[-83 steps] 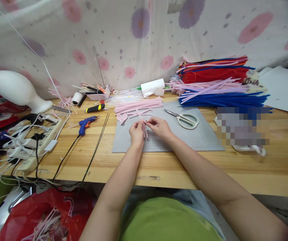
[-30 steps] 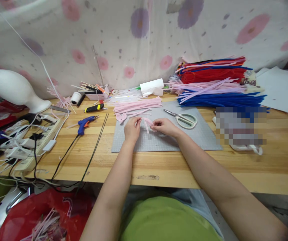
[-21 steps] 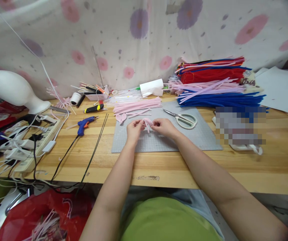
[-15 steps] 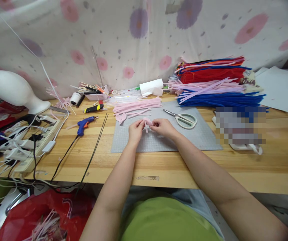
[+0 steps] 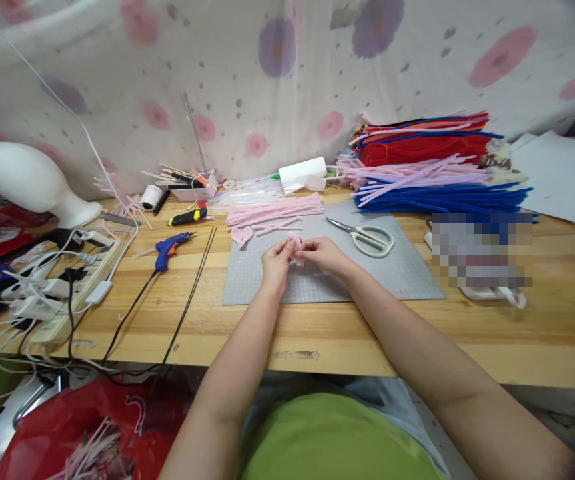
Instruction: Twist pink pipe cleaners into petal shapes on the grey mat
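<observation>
Between my fingertips, above the grey cutting mat (image 5: 307,287), is a small bent piece of pink pipe cleaner (image 5: 294,241). My left hand (image 5: 276,261) pinches it from the left, thumb on top. From the right, my right hand (image 5: 323,255) grips it too, fingers curled, and partly hides it. A finished-looking pink pipe cleaner shape with rounded loops (image 5: 241,237) lies at the mat's upper left. Behind my hands rests a bundle of straight pink pipe cleaners (image 5: 275,210). Scissors with pale green handles (image 5: 367,239) lie to the right of my hands.
Left of the mat are a blue glue gun (image 5: 167,251), thin dark green rods (image 5: 192,293), a yellow-black utility knife (image 5: 187,217) and a crowded power strip (image 5: 80,287). Blue pipe cleaners (image 5: 442,198) are stacked back right. A red bag (image 5: 157,427) hangs below the table edge.
My left hand has shifted slightly right, closer to my right hand. The pink piece has turned and is folded more tightly; its end that hung down no longer shows the same way.
</observation>
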### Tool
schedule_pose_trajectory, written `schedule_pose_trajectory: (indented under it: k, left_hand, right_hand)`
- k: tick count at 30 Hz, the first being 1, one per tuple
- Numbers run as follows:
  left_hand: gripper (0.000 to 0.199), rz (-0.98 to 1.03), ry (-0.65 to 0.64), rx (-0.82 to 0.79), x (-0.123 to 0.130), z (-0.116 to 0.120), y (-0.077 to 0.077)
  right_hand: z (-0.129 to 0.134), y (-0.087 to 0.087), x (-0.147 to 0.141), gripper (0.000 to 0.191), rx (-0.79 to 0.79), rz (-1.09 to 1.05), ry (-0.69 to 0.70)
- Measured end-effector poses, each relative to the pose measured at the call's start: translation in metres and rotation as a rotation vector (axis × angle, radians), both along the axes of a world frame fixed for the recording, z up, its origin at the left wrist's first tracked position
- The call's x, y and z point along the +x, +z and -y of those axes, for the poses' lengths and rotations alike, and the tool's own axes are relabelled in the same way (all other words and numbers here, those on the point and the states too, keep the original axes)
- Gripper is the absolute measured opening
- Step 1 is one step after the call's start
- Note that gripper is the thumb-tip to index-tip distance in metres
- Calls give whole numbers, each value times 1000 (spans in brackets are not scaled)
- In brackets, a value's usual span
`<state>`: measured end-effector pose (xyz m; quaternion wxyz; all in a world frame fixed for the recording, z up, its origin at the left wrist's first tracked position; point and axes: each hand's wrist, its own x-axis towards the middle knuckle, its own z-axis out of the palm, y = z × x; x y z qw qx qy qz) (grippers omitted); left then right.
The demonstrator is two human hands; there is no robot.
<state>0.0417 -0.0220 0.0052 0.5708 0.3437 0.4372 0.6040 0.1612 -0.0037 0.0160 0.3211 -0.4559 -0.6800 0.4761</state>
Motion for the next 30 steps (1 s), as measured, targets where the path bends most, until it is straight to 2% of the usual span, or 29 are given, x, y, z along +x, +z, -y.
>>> schedule_pose_trajectory:
  k: [3,10,14,20,23,25,27,30]
  left_hand:
    - [33,42,-24,-17,4,1,-1]
    - [35,46,-194,-24,3,1,-4]
    - [34,10,-203,-20,4,2,-4]
    - [27,-90,-63,33,2,1,-1]
    - [26,-120,-43,30,-2,0,1]
    - [26,-124,-81,26,-3,0,1]
    - [26,-167,-159,36,-3,0,0]
    - [27,-247,-260,65,-2,1,-4]
  right_hand:
    - [-1,0,-1,19,15,4,1]
    - [-8,-11,2,19,31,24,-42]
    - [-8,-11,2,20,88,64,-22]
    - [-3,7,9,32,98,315,-21]
    - [-3,19,19,41,172,294,-88]
    - [-5,25,24,40,282,238,-195]
    - [-7,27,26,36,381,177,-240]
    - [-10,27,24,26,348,109,-113]
